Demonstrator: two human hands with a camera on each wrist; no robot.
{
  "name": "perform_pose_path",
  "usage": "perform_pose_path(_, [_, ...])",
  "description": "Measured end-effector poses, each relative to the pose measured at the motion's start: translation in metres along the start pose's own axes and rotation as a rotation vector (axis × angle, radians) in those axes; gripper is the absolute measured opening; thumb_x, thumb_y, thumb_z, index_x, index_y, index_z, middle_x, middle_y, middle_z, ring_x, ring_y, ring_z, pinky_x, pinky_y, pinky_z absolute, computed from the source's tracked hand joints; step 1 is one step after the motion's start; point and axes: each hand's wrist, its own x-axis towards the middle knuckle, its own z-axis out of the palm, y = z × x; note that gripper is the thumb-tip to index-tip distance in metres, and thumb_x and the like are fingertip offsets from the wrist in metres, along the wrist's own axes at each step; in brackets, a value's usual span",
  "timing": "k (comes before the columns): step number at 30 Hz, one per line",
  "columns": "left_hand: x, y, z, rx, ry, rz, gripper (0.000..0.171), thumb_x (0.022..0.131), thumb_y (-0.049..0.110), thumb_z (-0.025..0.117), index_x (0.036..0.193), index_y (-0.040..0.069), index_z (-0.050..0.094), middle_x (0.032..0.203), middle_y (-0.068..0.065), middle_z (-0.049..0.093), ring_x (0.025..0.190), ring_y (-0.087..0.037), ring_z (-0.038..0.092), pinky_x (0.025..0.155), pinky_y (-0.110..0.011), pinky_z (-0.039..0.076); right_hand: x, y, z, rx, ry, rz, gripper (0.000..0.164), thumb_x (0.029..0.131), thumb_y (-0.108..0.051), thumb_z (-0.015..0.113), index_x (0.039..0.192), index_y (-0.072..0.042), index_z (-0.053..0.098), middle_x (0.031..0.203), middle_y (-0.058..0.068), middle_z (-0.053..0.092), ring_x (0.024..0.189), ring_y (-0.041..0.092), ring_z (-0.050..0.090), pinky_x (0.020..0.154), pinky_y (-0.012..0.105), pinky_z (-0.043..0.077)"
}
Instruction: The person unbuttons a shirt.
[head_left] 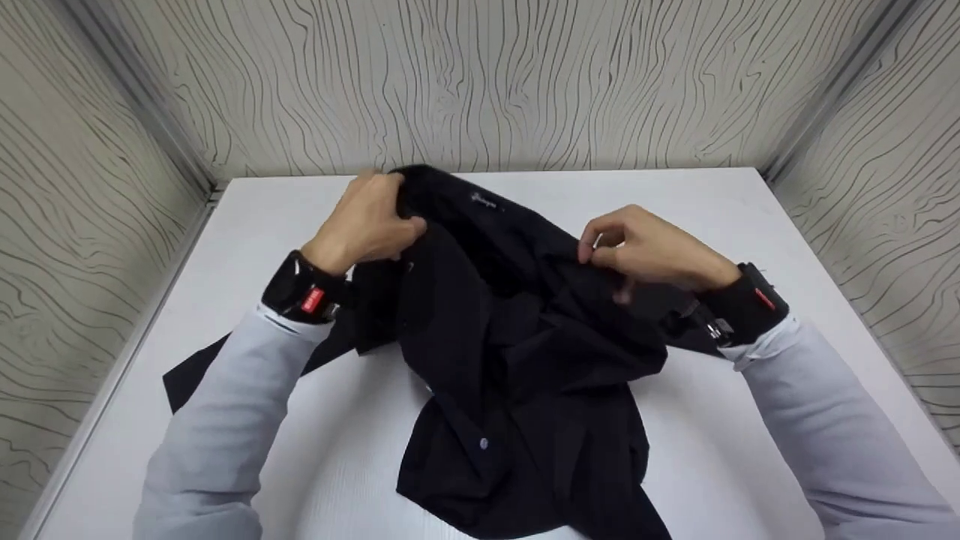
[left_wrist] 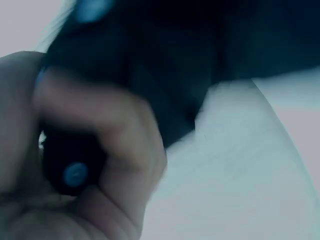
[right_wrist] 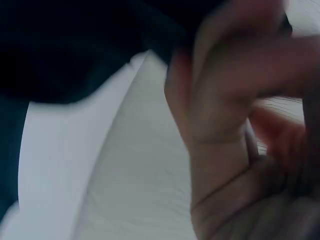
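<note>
A black shirt (head_left: 570,420) hangs bunched between both hands, its lower part spread toward the near side. Pale lettering (head_left: 487,201) shows inside its raised upper edge, and a light button (head_left: 484,443) sits low on the front. My left hand (head_left: 367,217) grips the shirt's upper left corner; in the left wrist view its fingers curl round the dark cloth beside another button (left_wrist: 75,174). On the right side, my right hand (head_left: 652,244) pinches the upper edge between thumb and fingers. The right wrist view shows that hand (right_wrist: 215,125) blurred against the cloth.
A white table (head_left: 337,435) lies under the shirt. Dark cloth ends stick out past the left forearm (head_left: 195,367) and below the right wrist. Panels with a wavy line pattern (head_left: 480,82) enclose the table at the back and both sides, joined by grey metal corner posts (head_left: 142,90).
</note>
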Motion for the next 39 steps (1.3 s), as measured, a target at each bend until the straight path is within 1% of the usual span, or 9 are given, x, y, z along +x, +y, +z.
perform_pose_path(4, [0.021, 0.015, 0.002, -0.146, 0.011, -0.074, 0.076, 0.084, 0.022, 0.071, 0.150, -0.003, 0.044, 0.137, -0.019, 0.047, 0.128, -0.027, 0.044, 0.108, -0.036, 0.040, 0.026, -0.011, 0.014, 0.532, 0.272, 0.013, 0.015, 0.096, 0.004, 0.063, 0.107, 0.014, 0.068, 0.100, 0.018, 0.069, 0.075, 0.022, 0.069, 0.066, 0.040, 0.061])
perform_pose_path(6, [0.031, 0.021, 0.007, -0.209, 0.058, -0.120, 0.079, 0.084, 0.023, 0.072, 0.154, 0.002, 0.042, 0.141, -0.015, 0.044, 0.128, -0.024, 0.042, 0.109, -0.034, 0.039, 0.041, -0.017, 0.021, 0.618, 0.467, -0.042, 0.017, 0.095, 0.003, 0.066, 0.108, 0.015, 0.067, 0.097, 0.017, 0.070, 0.078, 0.019, 0.069, 0.068, 0.032, 0.061])
perform_pose_path(12, [0.066, 0.024, 0.029, -0.251, 0.262, -0.164, 0.083, 0.089, 0.030, 0.071, 0.159, 0.005, 0.033, 0.141, -0.014, 0.036, 0.126, -0.024, 0.040, 0.109, -0.032, 0.034, 0.088, -0.026, 0.028, 0.093, 0.871, -0.136, 0.022, 0.097, -0.012, 0.068, 0.114, 0.000, 0.072, 0.104, 0.009, 0.073, 0.095, 0.015, 0.067, 0.078, 0.022, 0.051])
perform_pose_path(15, [0.081, 0.012, 0.043, -0.314, 0.237, -0.076, 0.089, 0.094, 0.034, 0.069, 0.163, 0.009, 0.020, 0.149, -0.015, 0.031, 0.134, -0.023, 0.041, 0.111, -0.029, 0.033, 0.105, -0.015, 0.025, 0.141, 0.656, -0.238, 0.044, 0.103, -0.013, 0.062, 0.143, 0.000, 0.053, 0.139, 0.014, 0.060, 0.126, 0.020, 0.059, 0.099, 0.027, 0.048])
perform_pose_path(19, [0.081, -0.015, 0.060, -0.488, 0.052, 0.074, 0.090, 0.101, 0.033, 0.062, 0.165, 0.016, 0.002, 0.168, -0.012, 0.010, 0.151, -0.024, 0.027, 0.117, -0.029, 0.030, 0.104, 0.012, 0.021, 0.304, 0.296, -0.264, 0.066, 0.107, -0.013, 0.052, 0.163, -0.008, 0.016, 0.163, 0.018, 0.029, 0.148, 0.030, 0.035, 0.115, 0.036, 0.036])
perform_pose_path(26, [0.027, -0.079, 0.074, -0.203, -0.073, 0.119, 0.065, 0.106, 0.030, 0.051, 0.159, 0.000, 0.027, 0.156, -0.028, 0.028, 0.144, -0.038, 0.031, 0.118, -0.047, 0.026, 0.060, 0.067, 0.023, -0.230, 0.340, -0.201, 0.027, 0.097, -0.003, 0.061, 0.122, 0.003, 0.069, 0.123, 0.016, 0.068, 0.114, 0.032, 0.065, 0.096, 0.043, 0.052])
perform_pose_path(31, [-0.029, -0.117, 0.081, -0.106, -0.100, 0.084, 0.039, 0.103, 0.022, 0.057, 0.130, -0.005, 0.053, 0.124, -0.028, 0.047, 0.115, -0.040, 0.049, 0.102, -0.053, 0.040, 0.013, 0.102, 0.029, -0.439, 0.336, -0.177, 0.016, 0.085, 0.003, 0.062, 0.093, -0.002, 0.076, 0.089, 0.007, 0.071, 0.080, 0.024, 0.063, 0.074, 0.041, 0.050])
perform_pose_path(35, [-0.062, -0.131, 0.084, -0.049, -0.204, 0.146, 0.041, 0.105, 0.022, 0.056, 0.137, -0.004, 0.055, 0.134, -0.026, 0.055, 0.125, -0.040, 0.052, 0.106, -0.054, 0.040, -0.017, 0.121, 0.040, -0.486, 0.193, -0.227, 0.017, 0.090, -0.002, 0.067, 0.105, -0.004, 0.076, 0.105, 0.007, 0.072, 0.098, 0.025, 0.065, 0.088, 0.044, 0.051])
perform_pose_path(39, [-0.074, -0.138, 0.084, -0.019, -0.281, 0.145, 0.054, 0.108, 0.027, 0.051, 0.154, 0.000, 0.041, 0.157, -0.027, 0.036, 0.145, -0.044, 0.033, 0.116, -0.058, 0.027, -0.030, 0.135, 0.048, -0.534, 0.075, -0.207, 0.038, 0.100, -0.014, 0.065, 0.135, -0.001, 0.063, 0.145, 0.023, 0.052, 0.135, 0.042, 0.046, 0.111, 0.057, 0.035])
